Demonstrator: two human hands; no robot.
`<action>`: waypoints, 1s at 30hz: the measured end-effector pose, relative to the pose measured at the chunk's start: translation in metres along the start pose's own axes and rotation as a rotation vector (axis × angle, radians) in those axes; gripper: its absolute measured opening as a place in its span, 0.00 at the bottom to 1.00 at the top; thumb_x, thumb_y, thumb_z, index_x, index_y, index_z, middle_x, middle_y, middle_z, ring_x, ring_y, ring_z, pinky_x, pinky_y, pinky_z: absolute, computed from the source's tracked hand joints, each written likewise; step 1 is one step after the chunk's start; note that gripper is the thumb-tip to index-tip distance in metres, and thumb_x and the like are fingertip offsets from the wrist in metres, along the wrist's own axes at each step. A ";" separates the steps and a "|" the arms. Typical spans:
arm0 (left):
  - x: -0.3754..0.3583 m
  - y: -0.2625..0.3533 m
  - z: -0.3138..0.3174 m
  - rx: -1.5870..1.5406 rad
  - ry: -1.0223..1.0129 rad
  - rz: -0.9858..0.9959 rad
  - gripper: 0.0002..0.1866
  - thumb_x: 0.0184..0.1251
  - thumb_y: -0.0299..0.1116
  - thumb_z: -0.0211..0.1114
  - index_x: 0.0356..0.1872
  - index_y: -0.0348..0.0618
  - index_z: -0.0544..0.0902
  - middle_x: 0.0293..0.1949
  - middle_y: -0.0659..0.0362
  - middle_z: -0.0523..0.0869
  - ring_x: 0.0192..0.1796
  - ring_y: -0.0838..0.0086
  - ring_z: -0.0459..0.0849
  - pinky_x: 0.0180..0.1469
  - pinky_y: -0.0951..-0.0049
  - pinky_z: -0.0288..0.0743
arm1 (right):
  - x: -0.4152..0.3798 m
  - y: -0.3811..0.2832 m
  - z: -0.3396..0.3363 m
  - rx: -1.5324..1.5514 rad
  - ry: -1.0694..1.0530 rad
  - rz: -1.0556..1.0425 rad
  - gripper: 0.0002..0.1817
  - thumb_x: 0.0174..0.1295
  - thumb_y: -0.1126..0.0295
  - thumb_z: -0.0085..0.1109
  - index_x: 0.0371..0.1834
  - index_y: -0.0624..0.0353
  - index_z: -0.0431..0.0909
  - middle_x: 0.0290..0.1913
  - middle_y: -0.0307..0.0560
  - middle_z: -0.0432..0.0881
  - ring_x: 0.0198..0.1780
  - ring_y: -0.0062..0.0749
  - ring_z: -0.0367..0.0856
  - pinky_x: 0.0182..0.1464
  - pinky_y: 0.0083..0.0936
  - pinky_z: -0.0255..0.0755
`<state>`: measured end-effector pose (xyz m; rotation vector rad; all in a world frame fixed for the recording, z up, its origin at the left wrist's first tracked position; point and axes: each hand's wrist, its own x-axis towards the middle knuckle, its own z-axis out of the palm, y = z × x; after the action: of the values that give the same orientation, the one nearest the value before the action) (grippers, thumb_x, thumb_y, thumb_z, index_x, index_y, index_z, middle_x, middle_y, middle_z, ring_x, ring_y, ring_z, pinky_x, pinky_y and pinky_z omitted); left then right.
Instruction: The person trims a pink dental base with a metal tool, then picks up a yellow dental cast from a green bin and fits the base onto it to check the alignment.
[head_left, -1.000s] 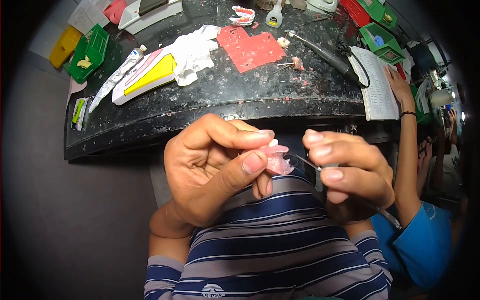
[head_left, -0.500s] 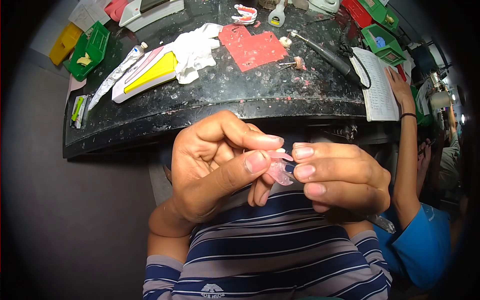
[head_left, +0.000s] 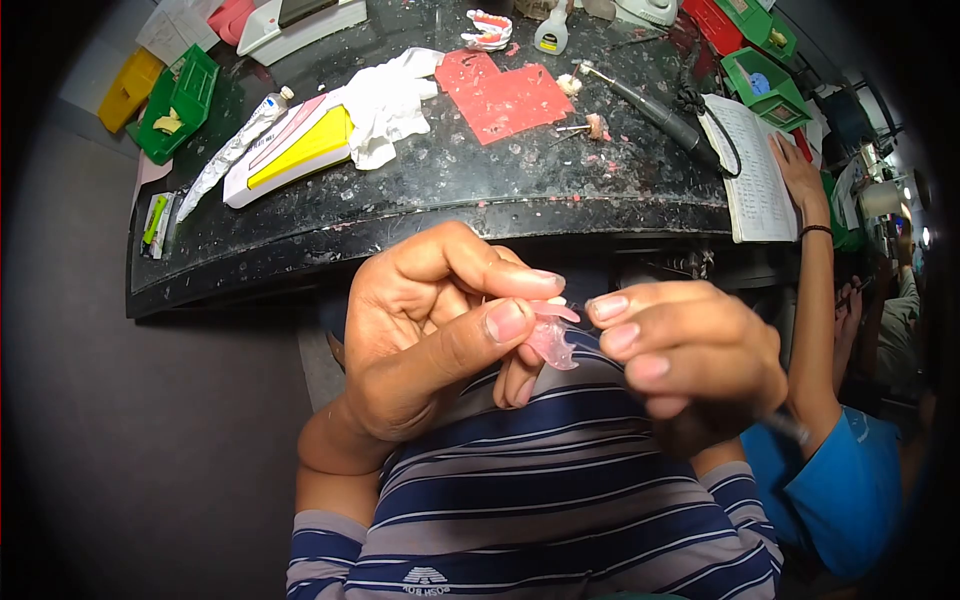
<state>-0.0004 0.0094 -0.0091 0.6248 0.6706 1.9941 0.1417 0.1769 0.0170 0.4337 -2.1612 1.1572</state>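
Note:
My left hand (head_left: 425,335) is closed, pinching a small pink, partly translucent partial denture (head_left: 552,342) between thumb and fingertips. A whitish spot shows at its upper edge, and its lower edge is notched and curved. Just right of it is my right hand (head_left: 690,350), its fingers bent around a slim metal hand tool (head_left: 785,428). The tool's rear end sticks out behind the palm, smeared by motion. Its working end points toward the denture, and most of its length is hidden by the fingers. Both hands are in front of the bench edge.
On the black bench (head_left: 450,180) lie red wax sheets (head_left: 515,100), crumpled white tissue (head_left: 385,115), a yellow-and-white box (head_left: 300,150), a foil tube (head_left: 235,150), a black handpiece (head_left: 660,115) and a teeth model (head_left: 489,30). At right, another person's hand (head_left: 800,175) rests on an open notebook (head_left: 750,180).
My right hand has drawn slightly right and down, away from the denture, with the tool in it. My left hand and the denture have barely moved, shifting a little left.

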 end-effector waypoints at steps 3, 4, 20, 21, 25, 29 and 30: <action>0.000 0.000 0.000 0.083 -0.017 0.032 0.08 0.71 0.21 0.60 0.46 0.25 0.79 0.34 0.45 0.84 0.28 0.75 0.82 0.28 0.80 0.77 | -0.005 0.004 0.012 0.195 0.155 0.138 0.14 0.73 0.60 0.57 0.40 0.62 0.77 0.38 0.54 0.82 0.42 0.46 0.87 0.46 0.40 0.85; 0.000 0.000 0.000 0.082 -0.017 0.031 0.08 0.71 0.21 0.60 0.46 0.25 0.79 0.34 0.45 0.84 0.28 0.75 0.82 0.28 0.80 0.77 | -0.003 0.004 0.010 0.198 0.122 0.132 0.13 0.73 0.60 0.57 0.41 0.61 0.77 0.37 0.53 0.82 0.42 0.46 0.87 0.46 0.40 0.85; 0.001 -0.004 0.001 0.283 0.094 0.112 0.07 0.69 0.21 0.61 0.44 0.26 0.78 0.35 0.46 0.83 0.28 0.76 0.81 0.29 0.79 0.77 | -0.012 -0.003 0.006 -0.419 0.160 -0.002 0.25 0.79 0.53 0.40 0.52 0.68 0.75 0.26 0.52 0.83 0.32 0.39 0.84 0.40 0.40 0.84; 0.000 -0.004 -0.002 0.257 0.027 0.144 0.08 0.72 0.19 0.60 0.48 0.25 0.79 0.37 0.46 0.85 0.32 0.77 0.84 0.32 0.81 0.79 | -0.009 0.000 0.002 -0.383 0.149 -0.018 0.22 0.77 0.56 0.46 0.54 0.66 0.77 0.36 0.54 0.83 0.36 0.39 0.85 0.45 0.38 0.83; 0.000 -0.003 0.000 0.245 0.038 0.137 0.08 0.73 0.20 0.60 0.48 0.25 0.78 0.36 0.47 0.85 0.32 0.77 0.84 0.32 0.80 0.80 | -0.005 0.009 0.012 -0.183 0.252 0.032 0.20 0.72 0.57 0.56 0.49 0.66 0.81 0.43 0.58 0.84 0.42 0.44 0.88 0.51 0.37 0.83; 0.000 -0.003 -0.001 0.208 0.027 0.113 0.08 0.73 0.20 0.60 0.48 0.25 0.78 0.36 0.47 0.85 0.31 0.77 0.84 0.32 0.80 0.80 | -0.008 0.010 -0.001 -0.005 0.026 0.006 0.21 0.76 0.50 0.48 0.55 0.57 0.75 0.42 0.57 0.86 0.52 0.59 0.85 0.55 0.54 0.80; 0.000 -0.003 -0.002 0.206 0.029 0.101 0.08 0.73 0.20 0.60 0.48 0.25 0.78 0.36 0.47 0.85 0.31 0.77 0.84 0.32 0.80 0.80 | -0.006 0.007 -0.005 -0.030 -0.068 -0.017 0.21 0.76 0.50 0.46 0.58 0.55 0.74 0.43 0.56 0.87 0.54 0.62 0.84 0.58 0.56 0.78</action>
<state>0.0004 0.0104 -0.0123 0.7666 0.8850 2.0461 0.1441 0.1848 0.0104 0.4830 -2.2262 1.1142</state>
